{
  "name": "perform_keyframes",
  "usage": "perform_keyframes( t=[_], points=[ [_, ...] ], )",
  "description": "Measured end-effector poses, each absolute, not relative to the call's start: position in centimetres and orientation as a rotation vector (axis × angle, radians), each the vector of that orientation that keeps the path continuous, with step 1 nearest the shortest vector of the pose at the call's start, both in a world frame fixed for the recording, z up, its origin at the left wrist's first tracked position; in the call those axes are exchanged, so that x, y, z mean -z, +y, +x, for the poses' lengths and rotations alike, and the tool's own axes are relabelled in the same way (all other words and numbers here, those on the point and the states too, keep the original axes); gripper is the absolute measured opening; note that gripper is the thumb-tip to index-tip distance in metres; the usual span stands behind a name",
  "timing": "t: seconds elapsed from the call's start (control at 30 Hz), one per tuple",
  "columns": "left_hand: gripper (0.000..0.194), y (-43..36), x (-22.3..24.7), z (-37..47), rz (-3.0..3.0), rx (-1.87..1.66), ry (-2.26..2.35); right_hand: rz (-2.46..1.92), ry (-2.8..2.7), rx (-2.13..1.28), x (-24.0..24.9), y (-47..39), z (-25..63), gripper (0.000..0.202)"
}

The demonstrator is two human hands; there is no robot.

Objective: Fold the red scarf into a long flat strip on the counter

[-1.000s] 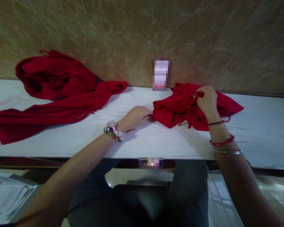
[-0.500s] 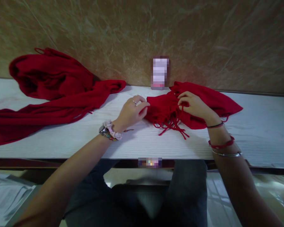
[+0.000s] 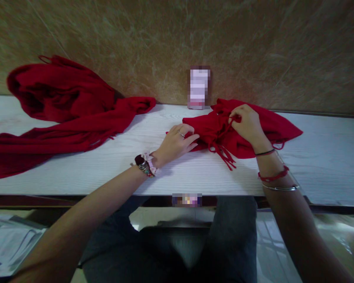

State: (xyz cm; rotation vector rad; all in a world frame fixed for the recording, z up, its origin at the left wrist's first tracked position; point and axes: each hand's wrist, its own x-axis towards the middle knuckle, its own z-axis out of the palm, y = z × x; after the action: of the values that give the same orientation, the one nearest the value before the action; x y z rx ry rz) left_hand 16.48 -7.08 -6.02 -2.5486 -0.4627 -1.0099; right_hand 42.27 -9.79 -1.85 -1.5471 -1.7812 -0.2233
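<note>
A red fringed scarf [image 3: 209,127] lies bunched on the white tabletop in front of me, its tassels hanging toward the near edge. My left hand [image 3: 177,143] is at the scarf's left end, fingers curled over the cloth; a bit of red shows behind the knuckles, and the lower fingers are hidden. Thumb and fingers of my right hand [image 3: 246,122] pinch a strand of the fringe, lifted slightly off the cloth. Another red scarf [image 3: 67,94] lies heaped at the left, with one length trailing to the table's left side.
A blurred upright phone-like object [image 3: 198,87] leans against the brown marbled wall [image 3: 153,43] behind the white table [image 3: 165,179]. Below the front edge are my legs, and papers [image 3: 8,243] sit at lower left. A blurred patch marks the table's front edge.
My left hand has shifted right, onto the scarf's left end. My right hand has moved slightly up and right, drawing a fringe strand up. Some tassels have shifted.
</note>
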Motion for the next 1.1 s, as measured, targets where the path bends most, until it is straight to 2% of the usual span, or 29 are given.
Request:
perform_keyframes(
  t=[0.5,0.7,0.8,0.97,1.03,1.1],
  points=[
    [0.02,-7.1,6.2,17.7,-2.689,0.968,-0.41,-1.52,-1.868,0.24,2.5,-9.5,41.9,0.009],
    [0.01,-7.0,6.3,17.8,-2.743,0.928,-0.434,-1.503,-1.872,0.217,2.5,-9.6,41.5,0.012],
    [0.011,-7.2,6.2,17.8,-2.726,0.963,-0.432,-1.512,-1.848,0.226,2.3,-9.6,41.5,0.013],
    [0.006,-6.8,5.2,16.2,-2.634,1.197,-0.636,-1.629,-1.702,0.262,1.8,-9.5,42.9,0.016],
    [0.008,-5.6,4.7,14.8,-2.515,1.428,-0.838,-1.694,-1.594,0.292,1.6,-9.4,43.8,0.014],
    [0.019,-3.9,4.4,13.3,-2.359,1.746,-0.964,-1.73,-1.459,0.335,1.4,-9.3,44.6,0.013]
  ],
)
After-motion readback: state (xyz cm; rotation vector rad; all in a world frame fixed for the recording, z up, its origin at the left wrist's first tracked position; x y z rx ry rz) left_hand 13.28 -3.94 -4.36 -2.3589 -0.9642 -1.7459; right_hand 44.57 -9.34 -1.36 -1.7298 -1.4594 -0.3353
